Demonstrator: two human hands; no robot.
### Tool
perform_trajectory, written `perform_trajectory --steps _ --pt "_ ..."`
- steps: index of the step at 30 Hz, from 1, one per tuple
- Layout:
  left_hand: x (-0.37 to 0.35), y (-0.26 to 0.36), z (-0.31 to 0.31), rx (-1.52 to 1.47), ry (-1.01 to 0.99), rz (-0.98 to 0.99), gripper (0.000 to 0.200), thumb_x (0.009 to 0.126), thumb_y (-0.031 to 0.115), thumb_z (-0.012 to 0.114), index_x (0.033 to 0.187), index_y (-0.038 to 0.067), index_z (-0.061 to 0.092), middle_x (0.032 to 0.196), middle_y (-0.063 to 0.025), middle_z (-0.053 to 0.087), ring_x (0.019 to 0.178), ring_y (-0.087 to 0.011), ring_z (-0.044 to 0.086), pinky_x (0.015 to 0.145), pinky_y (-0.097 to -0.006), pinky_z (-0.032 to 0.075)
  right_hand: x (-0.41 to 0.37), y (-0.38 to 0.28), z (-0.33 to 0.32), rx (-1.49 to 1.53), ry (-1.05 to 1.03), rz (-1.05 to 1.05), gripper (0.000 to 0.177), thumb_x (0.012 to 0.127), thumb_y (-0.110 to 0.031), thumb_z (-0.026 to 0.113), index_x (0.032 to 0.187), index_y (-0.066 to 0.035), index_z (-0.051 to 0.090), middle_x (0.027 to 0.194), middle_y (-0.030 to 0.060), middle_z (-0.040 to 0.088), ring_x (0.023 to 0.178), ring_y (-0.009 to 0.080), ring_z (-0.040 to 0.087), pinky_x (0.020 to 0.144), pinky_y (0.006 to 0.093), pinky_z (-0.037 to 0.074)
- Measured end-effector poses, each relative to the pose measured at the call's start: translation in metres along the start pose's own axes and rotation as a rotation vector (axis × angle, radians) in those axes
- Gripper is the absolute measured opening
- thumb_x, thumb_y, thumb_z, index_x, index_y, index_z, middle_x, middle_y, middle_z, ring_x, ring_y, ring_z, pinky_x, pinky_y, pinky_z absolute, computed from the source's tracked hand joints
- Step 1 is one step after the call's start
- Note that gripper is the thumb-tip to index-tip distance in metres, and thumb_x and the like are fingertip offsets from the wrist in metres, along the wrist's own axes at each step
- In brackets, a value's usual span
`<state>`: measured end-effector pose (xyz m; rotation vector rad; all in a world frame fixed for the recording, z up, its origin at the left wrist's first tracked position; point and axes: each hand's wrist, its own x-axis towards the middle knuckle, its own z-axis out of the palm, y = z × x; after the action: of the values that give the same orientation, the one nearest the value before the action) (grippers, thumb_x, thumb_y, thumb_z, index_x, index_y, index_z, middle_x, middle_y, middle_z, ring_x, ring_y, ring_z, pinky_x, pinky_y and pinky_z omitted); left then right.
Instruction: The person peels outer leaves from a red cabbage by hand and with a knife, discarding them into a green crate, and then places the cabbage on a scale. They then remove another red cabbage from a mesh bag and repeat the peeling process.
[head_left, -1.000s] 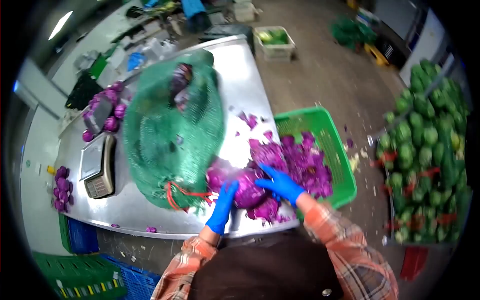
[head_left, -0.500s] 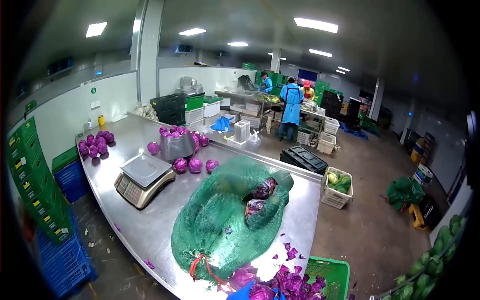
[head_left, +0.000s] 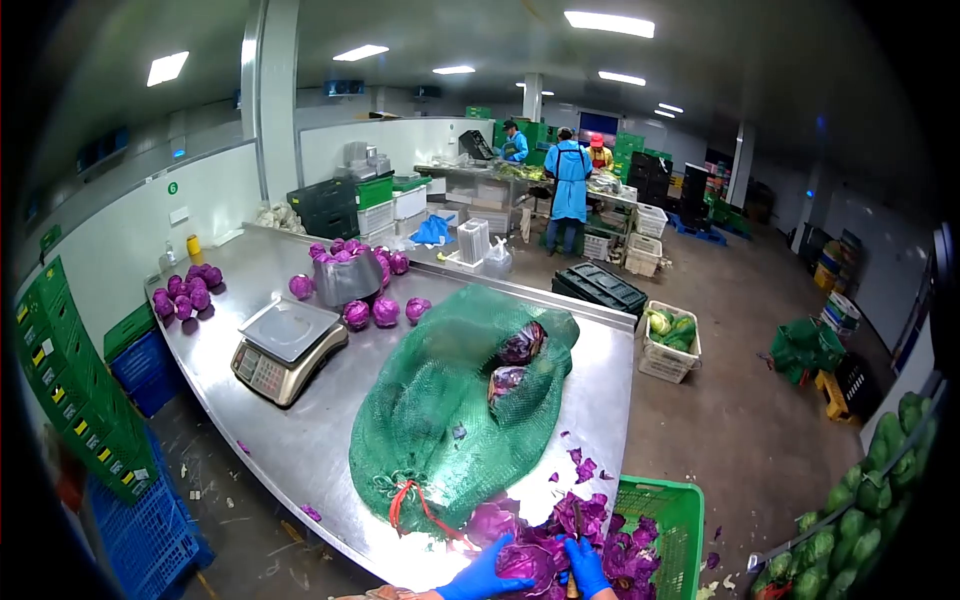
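My left hand [head_left: 487, 574], in a blue glove, is wrapped against the left side of a red cabbage [head_left: 527, 566] at the bottom of the view. Right of it, my right hand [head_left: 585, 566], also gloved in blue, is closed round the handle of a knife, its dark blade pointing up. Torn purple leaves [head_left: 628, 560] lie around both hands and over a green crate [head_left: 683, 535]. Just beyond, a green mesh bag [head_left: 450, 400] tied with red string lies on the metal table [head_left: 330, 455], two dark red cabbages inside.
A scale [head_left: 288, 350] stands left of the bag. Behind it, cabbages surround and fill a metal bowl [head_left: 347, 280]; more cabbages [head_left: 186, 292] lie at the far left. Green crates [head_left: 75, 380] are stacked left. Three people stand at far tables. A white crate [head_left: 670, 345] stands right.
Both gloved hands have come further into view at the bottom, with the cabbage and knife now visible. The camera view has shifted slightly, moving the background up and left.
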<state>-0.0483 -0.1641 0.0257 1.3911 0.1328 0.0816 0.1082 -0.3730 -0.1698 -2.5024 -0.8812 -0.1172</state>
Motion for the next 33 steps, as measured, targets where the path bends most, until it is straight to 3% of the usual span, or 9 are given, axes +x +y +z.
perform_trajectory --steps 3,5,8,14,17,20,22,28,33 --pt "-0.002 0.001 -0.001 0.431 0.058 0.117 0.107 0.065 0.024 0.085 0.147 0.0 0.02 0.14 -0.0197 0.041 0.128 -0.0285 0.043 0.107 -0.04 0.036 0.009 -0.083 -0.071 1.09 -0.081 0.315 0.042 0.091 -0.016 0.063 0.129 -0.004 0.051 0.122 0.01 0.06 0.107 0.0187 0.058 0.091 0.0341 0.048" --pt "0.001 -0.029 -0.001 0.629 0.021 0.078 0.115 0.066 0.054 0.081 0.145 -0.005 0.021 0.147 -0.0276 0.027 0.136 -0.0393 0.03 0.111 -0.047 0.028 0.005 -0.083 -0.056 0.761 0.074 0.392 0.04 0.089 -0.018 0.063 0.126 -0.006 0.053 0.094 0.0096 0.063 0.082 0.0191 0.06 0.073 0.0353 0.05" --pt "0.009 -0.016 -0.001 0.594 0.036 0.026 0.116 0.067 0.048 0.082 0.146 -0.004 0.017 0.143 -0.0268 0.034 0.133 -0.034 0.036 0.11 -0.0409 0.031 0.007 -0.095 -0.067 1.068 -0.013 0.833 0.041 0.089 -0.021 0.062 0.127 -0.009 0.052 0.064 0.0041 0.051 0.047 0.012 0.05 0.042 0.0313 0.045" --pt "0.009 -0.057 -0.052 -0.301 0.259 -0.189 0.08 0.085 0.024 0.07 0.148 0.007 0.023 0.14 -0.0121 0.042 0.126 -0.0231 0.043 0.107 -0.0401 0.036 0.006 -0.091 -0.059 1.037 0.138 0.799 0.043 0.089 -0.016 0.061 0.13 -0.007 0.049 0.065 0.0041 0.053 0.042 0.0146 0.049 0.035 0.0314 0.042" --pt "0.016 -0.068 -0.055 -0.553 0.288 -0.209 0.065 0.091 0.029 0.06 0.146 0.01 0.031 0.141 -0.0062 0.043 0.127 -0.0214 0.044 0.108 -0.039 0.034 -0.001 -0.043 -0.019 0.708 0.268 0.644 0.045 0.089 -0.019 0.061 0.13 -0.003 0.049 0.08 0.0071 0.06 0.062 0.0168 0.057 0.052 0.035 0.048" --pt "0.014 -0.076 -0.058 -0.565 0.223 -0.321 0.062 0.094 0.046 0.053 0.141 0.008 0.039 0.139 -0.007 0.047 0.127 -0.0203 0.045 0.111 -0.0359 0.031 0.02 -0.048 -0.108 0.877 0.02 1.061 0.049 0.093 -0.03 0.058 0.132 -0.005 0.045 0.103 0.0188 0.063 0.08 0.0266 0.064 0.068 0.0428 0.053" --pt "0.02 -0.058 -0.054 -0.578 0.18 -0.423 0.068 0.092 0.051 0.053 0.142 0.008 0.036 0.137 -0.0118 0.048 0.123 -0.0253 0.051 0.104 -0.0414 0.043 0.017 -0.021 -0.125 0.333 0.183 0.604 0.055 0.087 -0.025 0.065 0.132 -0.002 0.044 0.124 0.0202 0.057 0.113 0.031 0.057 0.094 0.0387 0.045" --pt "0.027 -0.054 -0.062 -0.502 0.124 -0.424 0.072 0.091 0.052 0.053 0.143 0.007 0.032 0.138 -0.0147 0.046 0.122 -0.0287 0.052 0.099 -0.0469 0.048 0.039 -0.107 -0.118 0.724 -0.117 0.102 0.089 0.078 -0.035 0.076 0.147 -0.008 0.027 0.146 0.0178 0.037 0.132 0.0298 0.04 0.107 0.0386 0.036" --pt "0.026 -0.033 -0.063 -0.436 0.082 -0.514 0.071 0.091 0.052 0.053 0.143 0.006 0.033 0.137 -0.0142 0.048 0.12 -0.0264 0.053 0.093 -0.0434 0.052 0.041 -0.163 -0.102 0.823 -0.181 0.201 0.089 0.073 -0.029 0.081 0.146 -0.012 0.032 0.144 0.0122 0.04 0.131 0.0245 0.043 0.108 0.0358 0.036"
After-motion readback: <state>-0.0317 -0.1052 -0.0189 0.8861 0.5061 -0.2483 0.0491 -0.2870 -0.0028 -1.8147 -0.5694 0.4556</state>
